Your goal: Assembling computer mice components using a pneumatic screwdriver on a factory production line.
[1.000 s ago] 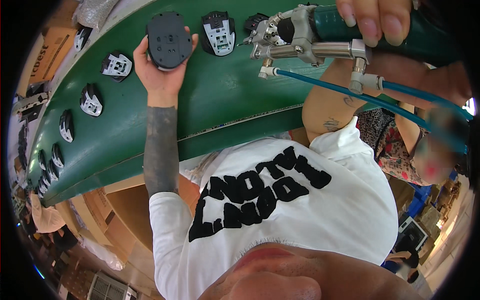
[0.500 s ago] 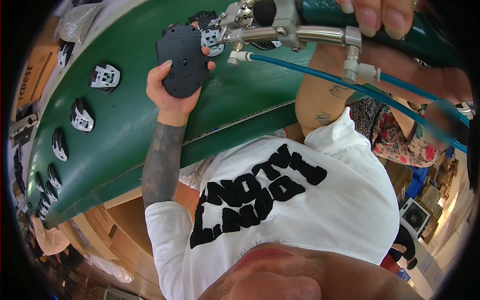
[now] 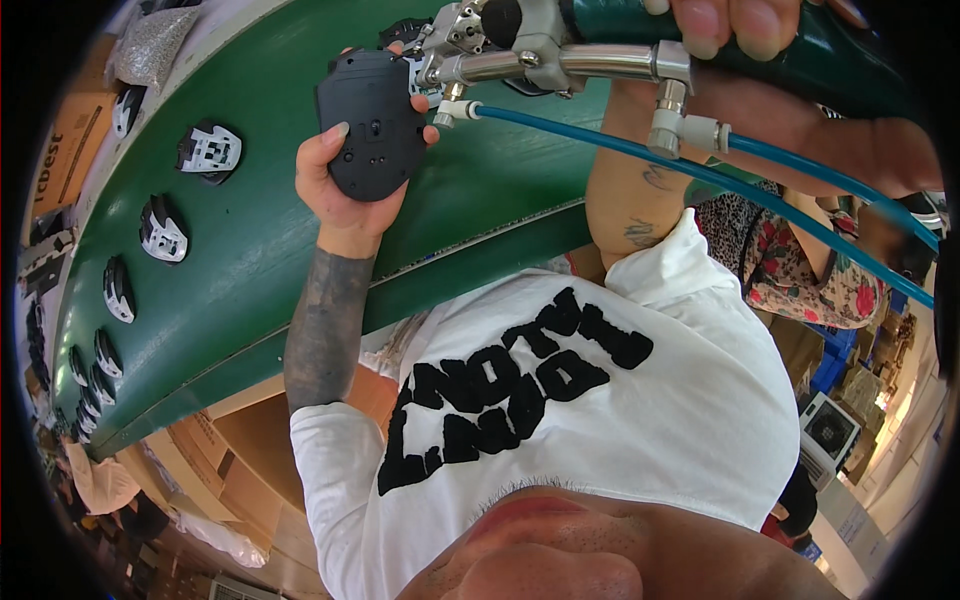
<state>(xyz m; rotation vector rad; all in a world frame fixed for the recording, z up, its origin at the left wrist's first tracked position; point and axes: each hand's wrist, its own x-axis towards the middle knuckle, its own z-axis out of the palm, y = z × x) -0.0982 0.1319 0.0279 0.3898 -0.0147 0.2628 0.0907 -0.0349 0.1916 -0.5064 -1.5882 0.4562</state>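
My left hand [image 3: 345, 205] is closed round a black computer mouse [image 3: 372, 130], underside facing up, thumb on its left edge and fingertips showing at its right. My right hand [image 3: 740, 30] grips the dark green barrel [image 3: 630, 22] of a power screwdriver at the upper right. Its metal bracket [image 3: 610, 62] and head [image 3: 465, 35] reach left to just beside the mouse's upper right edge. Whether its tip touches the mouse cannot be made out. Two blue air hoses [image 3: 590, 138] trail right from its fittings. Behind the head lies a partly hidden white-and-black mouse shell [image 3: 430, 95].
On the green conveyor belt [image 3: 270, 270], open mouse shells [image 3: 210, 150] stand in a curved row down the left. Cardboard boxes [image 3: 75, 155] are beyond the far edge. Another person in a floral garment [image 3: 800, 275] is at the right. An open box [image 3: 260, 440] is below the belt.
The screwdriver and my right hand have shifted a little to the left, nearer the mouse. My left hand and the mouse have moved slightly right.
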